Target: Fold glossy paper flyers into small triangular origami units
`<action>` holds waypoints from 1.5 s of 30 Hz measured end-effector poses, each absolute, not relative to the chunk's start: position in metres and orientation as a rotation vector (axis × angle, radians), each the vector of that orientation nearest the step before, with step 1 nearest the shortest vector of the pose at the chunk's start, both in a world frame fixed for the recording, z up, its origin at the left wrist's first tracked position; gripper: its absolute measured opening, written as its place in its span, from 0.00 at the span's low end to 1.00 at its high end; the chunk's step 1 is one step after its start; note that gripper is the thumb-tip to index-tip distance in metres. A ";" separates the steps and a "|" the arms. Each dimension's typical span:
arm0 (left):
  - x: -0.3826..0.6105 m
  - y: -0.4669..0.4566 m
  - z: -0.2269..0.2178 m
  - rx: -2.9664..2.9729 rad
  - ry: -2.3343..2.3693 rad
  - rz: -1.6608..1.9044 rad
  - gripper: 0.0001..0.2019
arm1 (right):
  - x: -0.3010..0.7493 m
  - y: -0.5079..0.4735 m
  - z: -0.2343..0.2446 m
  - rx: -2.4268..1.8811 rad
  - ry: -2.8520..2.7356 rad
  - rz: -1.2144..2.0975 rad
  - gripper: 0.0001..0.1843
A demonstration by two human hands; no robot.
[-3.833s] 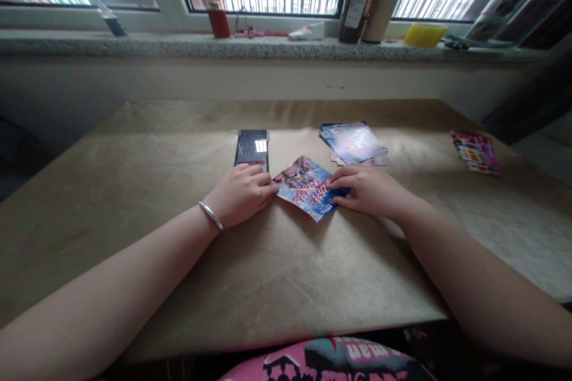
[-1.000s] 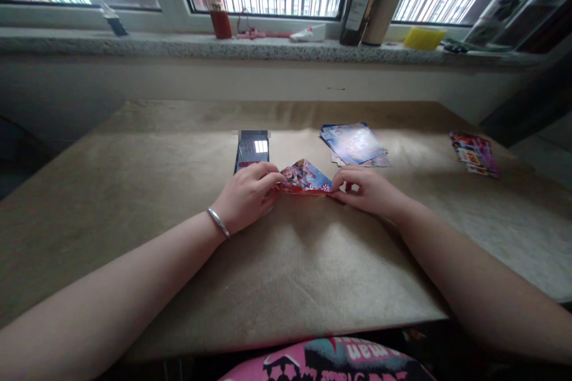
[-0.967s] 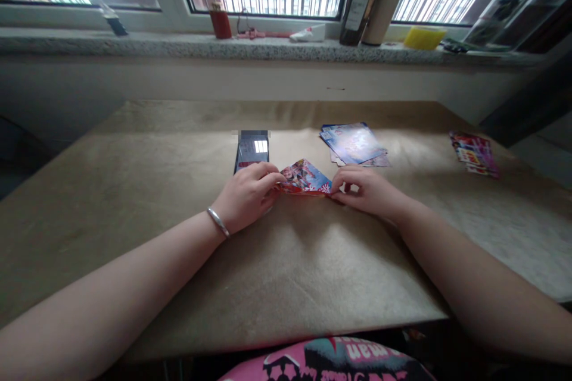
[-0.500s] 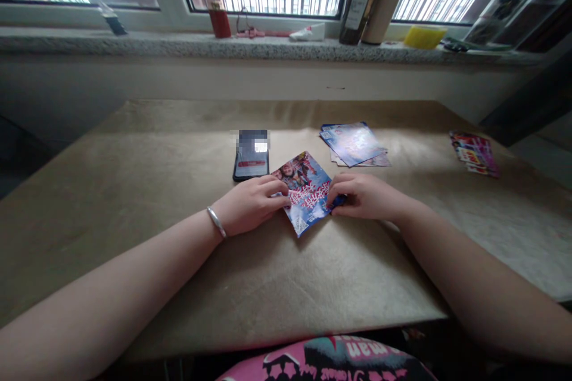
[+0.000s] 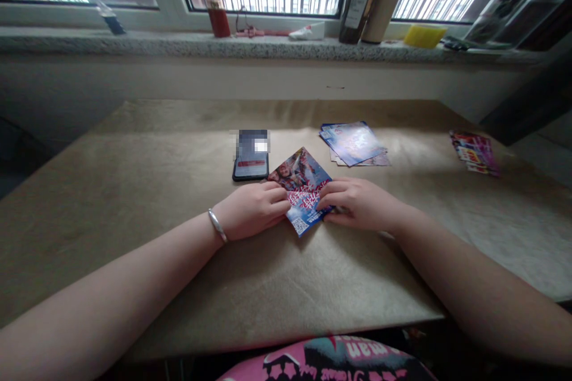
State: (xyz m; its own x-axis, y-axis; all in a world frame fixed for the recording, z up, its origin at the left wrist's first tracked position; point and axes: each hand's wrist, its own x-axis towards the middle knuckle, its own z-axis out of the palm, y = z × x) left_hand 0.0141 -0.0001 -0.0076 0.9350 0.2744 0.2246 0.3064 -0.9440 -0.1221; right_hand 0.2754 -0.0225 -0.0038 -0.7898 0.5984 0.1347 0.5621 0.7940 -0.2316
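A colourful printed paper square (image 5: 300, 181), blue and red with white lettering, lies on the brown table (image 5: 134, 190), one corner towards me. My left hand (image 5: 252, 209), with a silver bracelet on the wrist, rests curled on its left edge and pinches it with the fingertips. My right hand (image 5: 357, 202) is curled on its right edge, fingers pressing on the paper. A dark phone (image 5: 251, 158) lies just beyond my left hand.
A stack of similar printed papers (image 5: 353, 143) lies behind my right hand. More coloured sheets (image 5: 476, 153) sit near the table's right edge. The stone windowsill (image 5: 156, 44) holds a red cup (image 5: 219, 19), a dark jar (image 5: 357, 7) and a yellow object (image 5: 424, 34).
One second ago the paper was folded into a raised triangle between my hands. It has since been opened, turned and laid flat, and both hands have drawn a little nearer to me.
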 end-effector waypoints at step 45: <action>0.027 -0.011 -0.006 -2.905 -1.498 -0.168 0.14 | 0.261 -0.017 -0.022 -1.096 -2.435 0.485 0.05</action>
State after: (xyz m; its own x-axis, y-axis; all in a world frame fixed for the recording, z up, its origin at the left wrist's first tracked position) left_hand 0.0268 -0.0115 -0.0063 0.5775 0.8158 0.0308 0.8024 -0.5742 0.1625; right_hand 0.2614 -0.0171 -0.0224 -0.5984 0.7662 0.2344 0.6178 0.6275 -0.4739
